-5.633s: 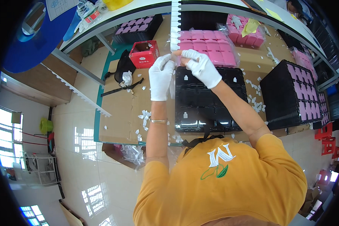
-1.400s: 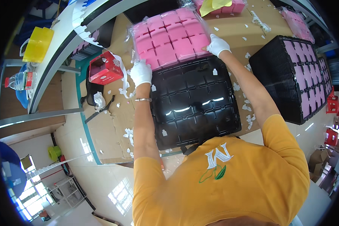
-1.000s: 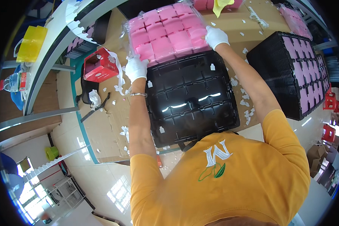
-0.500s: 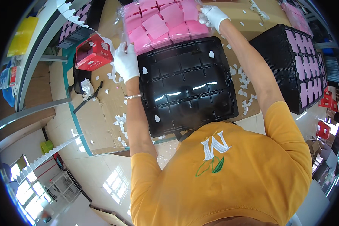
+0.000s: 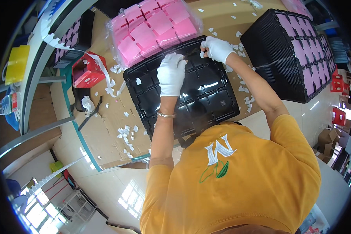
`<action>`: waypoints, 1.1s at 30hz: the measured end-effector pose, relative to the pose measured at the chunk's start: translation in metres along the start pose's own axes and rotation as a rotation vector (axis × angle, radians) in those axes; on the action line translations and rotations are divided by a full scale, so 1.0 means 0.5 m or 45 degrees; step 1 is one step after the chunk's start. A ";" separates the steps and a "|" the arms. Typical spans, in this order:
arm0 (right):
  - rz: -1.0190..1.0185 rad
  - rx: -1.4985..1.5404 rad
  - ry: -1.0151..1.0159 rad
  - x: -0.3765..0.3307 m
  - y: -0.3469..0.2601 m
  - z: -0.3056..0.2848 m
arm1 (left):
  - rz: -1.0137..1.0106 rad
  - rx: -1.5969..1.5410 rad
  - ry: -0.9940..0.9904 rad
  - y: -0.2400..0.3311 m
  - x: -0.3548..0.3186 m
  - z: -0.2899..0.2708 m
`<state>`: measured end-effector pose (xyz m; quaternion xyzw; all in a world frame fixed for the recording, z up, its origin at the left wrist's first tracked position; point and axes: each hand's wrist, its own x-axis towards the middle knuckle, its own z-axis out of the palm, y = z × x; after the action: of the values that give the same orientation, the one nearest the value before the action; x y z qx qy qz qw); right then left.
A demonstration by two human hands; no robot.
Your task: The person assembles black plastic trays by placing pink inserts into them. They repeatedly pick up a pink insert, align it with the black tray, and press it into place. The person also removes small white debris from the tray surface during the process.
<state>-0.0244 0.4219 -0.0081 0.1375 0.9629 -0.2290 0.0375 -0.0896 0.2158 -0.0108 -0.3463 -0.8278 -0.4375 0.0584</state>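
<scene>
A black plastic tray [image 5: 199, 93] with moulded cross-shaped slots lies in front of me. My left hand [image 5: 171, 74], in a white glove, is over its upper middle with fingers curled together; whatever they hold is hidden. At the tray's far right corner my right hand [image 5: 217, 50], also gloved, has its bent fingertips closed at a small white bottle-shaped piece [image 5: 202, 54]. Another white bottle-shaped piece [image 5: 138, 81] lies near the tray's left edge. Pink foam blocks [image 5: 152, 27] in clear plastic stand just beyond the tray.
On the right stands a tall stack of black trays [image 5: 277, 58] with lilac foam. A red box [image 5: 90, 74] and a notched white strip [image 5: 105, 74] are on the left. White scraps [image 5: 124, 134] litter the cardboard-covered table [image 5: 101, 136]. A metal shelf frame [image 5: 35, 85] rises at far left.
Both hands have left the pink foam pack and come over the tray. My left hand moved right; my right hand moved down to the white piece. The whole view has shifted and turned slightly.
</scene>
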 end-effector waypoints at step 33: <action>-0.212 -0.252 0.161 -0.003 -0.003 0.022 | -0.187 -0.017 0.066 -0.023 -0.143 -0.085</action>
<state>-0.0232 0.4154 -0.0173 0.0669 0.9893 -0.1261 -0.0291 -0.0519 0.1417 -0.0213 -0.2735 -0.8463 -0.4550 0.0451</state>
